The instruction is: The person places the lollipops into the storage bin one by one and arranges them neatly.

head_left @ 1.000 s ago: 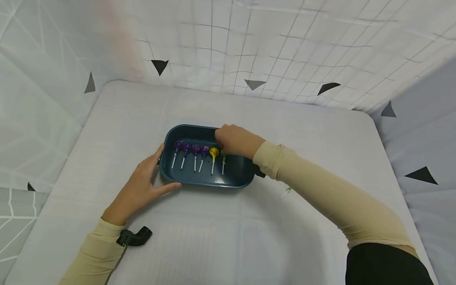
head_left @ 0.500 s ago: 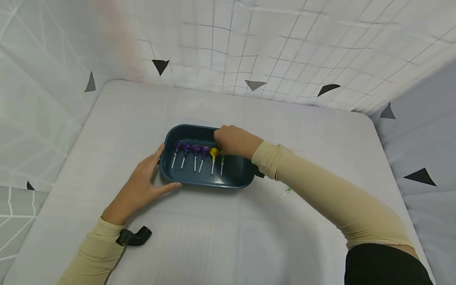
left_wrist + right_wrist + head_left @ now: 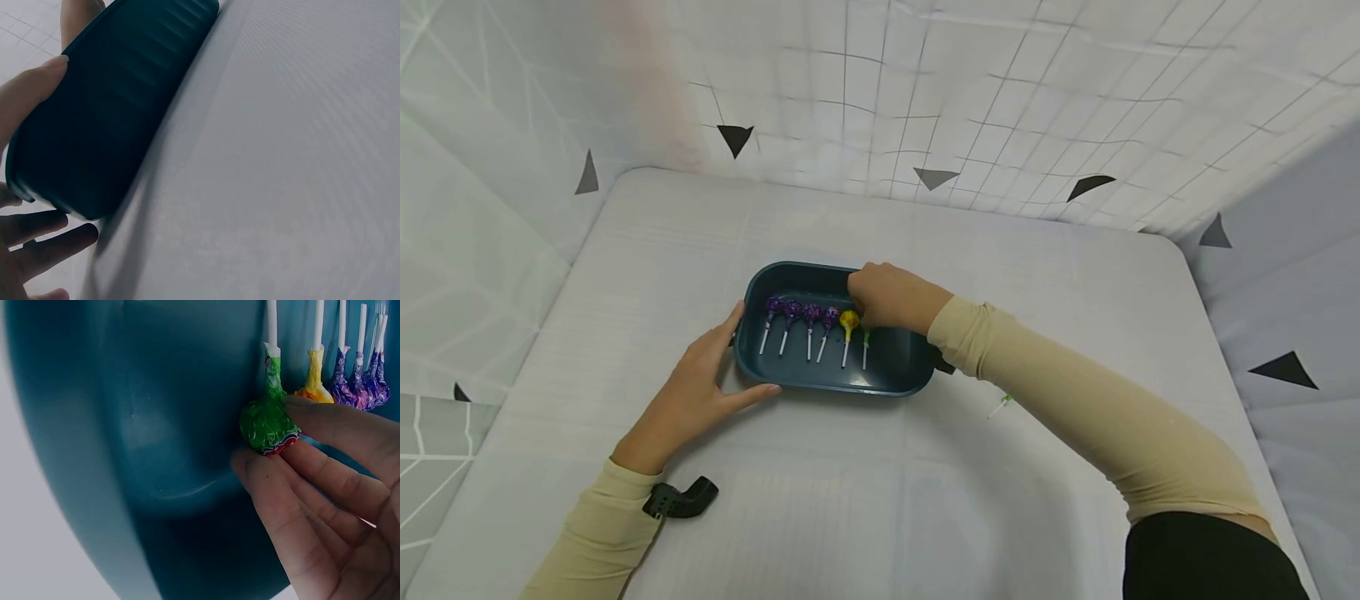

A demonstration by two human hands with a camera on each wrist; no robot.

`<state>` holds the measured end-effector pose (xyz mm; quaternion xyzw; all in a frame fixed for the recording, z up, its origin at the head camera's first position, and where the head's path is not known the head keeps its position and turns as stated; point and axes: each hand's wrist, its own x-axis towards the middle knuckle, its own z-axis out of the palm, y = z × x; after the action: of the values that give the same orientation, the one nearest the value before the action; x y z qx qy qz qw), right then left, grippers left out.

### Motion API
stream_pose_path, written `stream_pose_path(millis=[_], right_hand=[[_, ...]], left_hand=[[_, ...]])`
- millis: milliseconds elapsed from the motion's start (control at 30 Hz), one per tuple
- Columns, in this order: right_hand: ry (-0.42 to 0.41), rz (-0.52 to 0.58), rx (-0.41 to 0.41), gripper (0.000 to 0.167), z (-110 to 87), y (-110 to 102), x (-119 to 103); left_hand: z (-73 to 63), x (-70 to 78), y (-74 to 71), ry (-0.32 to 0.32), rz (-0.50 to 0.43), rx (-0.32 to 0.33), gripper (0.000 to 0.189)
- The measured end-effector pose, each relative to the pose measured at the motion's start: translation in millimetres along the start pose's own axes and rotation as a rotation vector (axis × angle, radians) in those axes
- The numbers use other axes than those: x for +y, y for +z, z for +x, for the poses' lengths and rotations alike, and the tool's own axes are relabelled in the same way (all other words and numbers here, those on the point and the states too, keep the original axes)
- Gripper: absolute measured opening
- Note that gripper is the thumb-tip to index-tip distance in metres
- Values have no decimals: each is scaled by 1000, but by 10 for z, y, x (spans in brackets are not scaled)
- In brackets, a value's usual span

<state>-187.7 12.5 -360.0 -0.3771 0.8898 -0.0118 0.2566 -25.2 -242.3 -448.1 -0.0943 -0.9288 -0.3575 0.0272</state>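
A dark teal tray (image 3: 891, 371) stands on the white table. In it lies a row of wrapped lollipops, several purple ones (image 3: 812, 313) on the left, then a yellow one (image 3: 848, 320). My right hand (image 3: 898, 297) reaches in and pinches the wrapped head of a green lollipop (image 3: 265, 425) between thumb and fingers, beside the yellow one. From the head, that candy is hidden and only its stick shows. My left hand (image 3: 694, 387) spreads around the tray's left end, thumb (image 3: 47, 78) at the front rim and fingers extended at the end wall.
Another lollipop with a green wrapper (image 3: 1001, 406) lies on the table right of the tray, partly covered by my right sleeve (image 3: 1060, 400). A black wrist device (image 3: 681, 498) sits at my left wrist. White sheets marked with black lines hang behind the table.
The green lollipop's stick has shifted slightly left, closer to the yellow one, along with my right hand. My left hand and the tray stay put.
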Motion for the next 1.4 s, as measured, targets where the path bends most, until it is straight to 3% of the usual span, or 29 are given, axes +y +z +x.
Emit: stream_pose_path(millis=[1400], right_hand=[[38, 9, 2, 14, -53, -62, 14]], left_hand=[[-8, 10, 7, -6, -4, -8, 123]])
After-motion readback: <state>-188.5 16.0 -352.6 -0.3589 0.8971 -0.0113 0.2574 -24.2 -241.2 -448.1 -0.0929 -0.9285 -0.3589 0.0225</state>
